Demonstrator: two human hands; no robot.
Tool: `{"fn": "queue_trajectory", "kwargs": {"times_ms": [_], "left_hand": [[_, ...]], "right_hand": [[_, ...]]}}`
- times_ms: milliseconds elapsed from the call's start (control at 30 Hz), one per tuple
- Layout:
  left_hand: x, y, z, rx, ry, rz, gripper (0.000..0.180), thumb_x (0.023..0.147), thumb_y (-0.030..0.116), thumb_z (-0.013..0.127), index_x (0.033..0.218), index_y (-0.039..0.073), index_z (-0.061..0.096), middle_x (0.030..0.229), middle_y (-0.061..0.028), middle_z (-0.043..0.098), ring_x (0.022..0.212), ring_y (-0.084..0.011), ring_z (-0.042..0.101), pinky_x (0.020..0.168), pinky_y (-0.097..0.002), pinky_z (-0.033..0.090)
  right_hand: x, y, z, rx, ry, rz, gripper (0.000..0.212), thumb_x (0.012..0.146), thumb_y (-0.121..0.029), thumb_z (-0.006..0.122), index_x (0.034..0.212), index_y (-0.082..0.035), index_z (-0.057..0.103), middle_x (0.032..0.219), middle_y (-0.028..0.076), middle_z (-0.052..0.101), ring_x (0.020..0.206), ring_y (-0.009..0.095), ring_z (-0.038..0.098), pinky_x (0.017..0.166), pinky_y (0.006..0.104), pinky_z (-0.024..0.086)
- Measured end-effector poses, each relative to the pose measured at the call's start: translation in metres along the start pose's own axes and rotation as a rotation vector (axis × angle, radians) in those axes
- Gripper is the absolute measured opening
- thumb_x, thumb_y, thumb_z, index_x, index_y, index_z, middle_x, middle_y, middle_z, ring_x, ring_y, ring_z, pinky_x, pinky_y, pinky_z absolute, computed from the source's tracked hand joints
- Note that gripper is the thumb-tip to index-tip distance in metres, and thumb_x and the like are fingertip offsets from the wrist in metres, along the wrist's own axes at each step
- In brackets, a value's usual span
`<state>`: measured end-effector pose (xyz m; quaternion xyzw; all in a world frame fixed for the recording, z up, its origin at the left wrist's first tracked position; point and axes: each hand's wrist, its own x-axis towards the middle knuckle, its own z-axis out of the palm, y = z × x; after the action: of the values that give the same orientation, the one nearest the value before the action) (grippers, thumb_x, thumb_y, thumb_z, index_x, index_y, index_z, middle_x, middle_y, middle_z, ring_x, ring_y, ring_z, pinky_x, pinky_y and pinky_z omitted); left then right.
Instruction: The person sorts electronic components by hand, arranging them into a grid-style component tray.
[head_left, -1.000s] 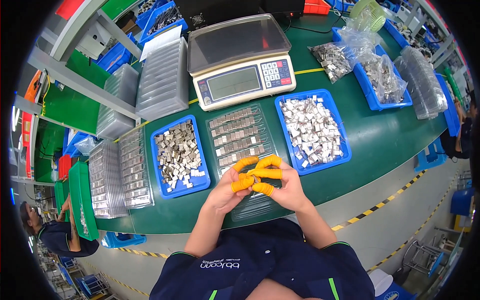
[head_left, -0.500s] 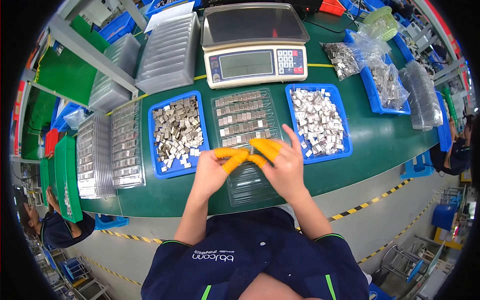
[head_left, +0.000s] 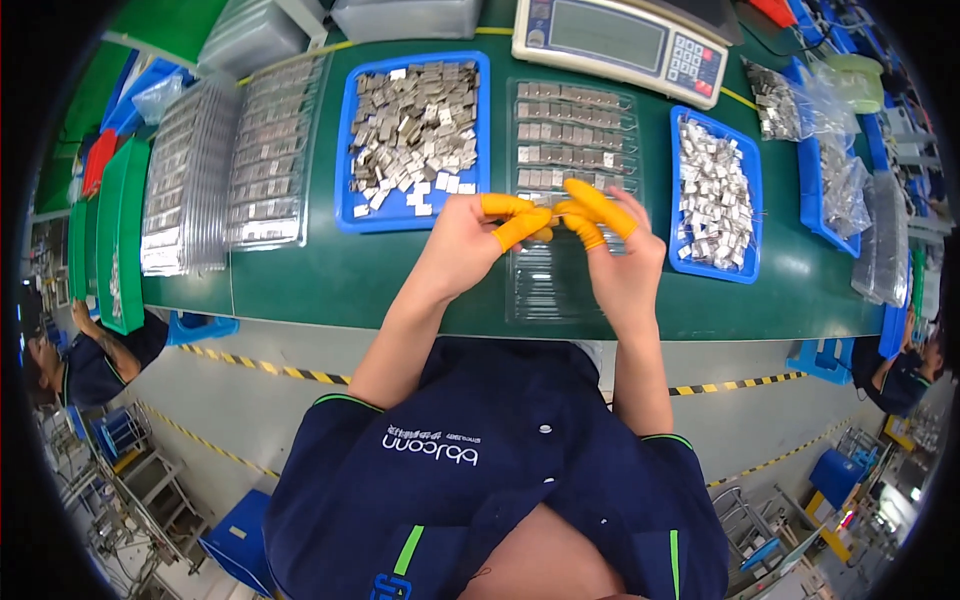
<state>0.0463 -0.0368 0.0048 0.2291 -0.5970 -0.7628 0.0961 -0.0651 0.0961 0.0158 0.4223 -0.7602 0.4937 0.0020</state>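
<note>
My left hand (head_left: 470,245) and my right hand (head_left: 625,255), with yellow cots on thumbs and some fingers, meet fingertip to fingertip. Both are closed in a pinch; whatever sits between the tips is too small and covered to name. Beneath them lies a clear plastic blister tray (head_left: 575,120). Its far rows hold small silvery rectangular metal parts with thin wires at the right ends, while bare ridged slots show in its near part. Left of it, a blue tray (head_left: 345,190) is heaped with loose metal pieces. On the right, another blue tray (head_left: 690,268) holds whitish pieces with thin leads.
A counting scale (head_left: 610,40) stands at the back. Stacked filled blister trays (head_left: 190,190) are at the left, beside a green bin (head_left: 122,230). Bagged parts (head_left: 775,105) and clear stacked trays (head_left: 880,240) are at the right. Co-workers sit at both far sides.
The view has tilted, so the table sits higher in the picture. My hands remain together over the blister tray; the raised bare finger of my right hand has come down.
</note>
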Motion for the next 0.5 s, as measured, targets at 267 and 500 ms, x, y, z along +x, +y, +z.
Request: {"fn": "queue_trajectory", "kwargs": {"times_ms": [267,500], "left_hand": [[-0.01,-0.008,0.0,0.004,0.09,-0.011,0.016,0.084,0.005,0.059,0.097,-0.003,0.064,0.082,-0.0063,0.066,0.074,-0.0085,0.059,0.064,-0.0196,0.045],[-0.016,-0.013,0.008,-0.075,-0.008,-0.056,0.016,0.085,0.007,0.058,0.095,-0.004,0.064,0.08,-0.0074,0.065,0.073,-0.0101,0.06,0.066,-0.022,0.047]], "right_hand": [[-0.008,-0.004,0.004,-0.006,0.014,0.003,0.025,0.068,-0.001,0.068,0.091,-0.009,0.067,0.104,0.005,0.061,0.11,0.027,0.049,0.093,0.0371,0.038],[-0.02,-0.003,0.005,-0.13,-0.028,-0.117,0.016,0.067,-0.003,0.067,0.082,-0.008,0.066,0.105,0.004,0.061,0.114,0.029,0.045,0.098,0.0459,0.03]]}}
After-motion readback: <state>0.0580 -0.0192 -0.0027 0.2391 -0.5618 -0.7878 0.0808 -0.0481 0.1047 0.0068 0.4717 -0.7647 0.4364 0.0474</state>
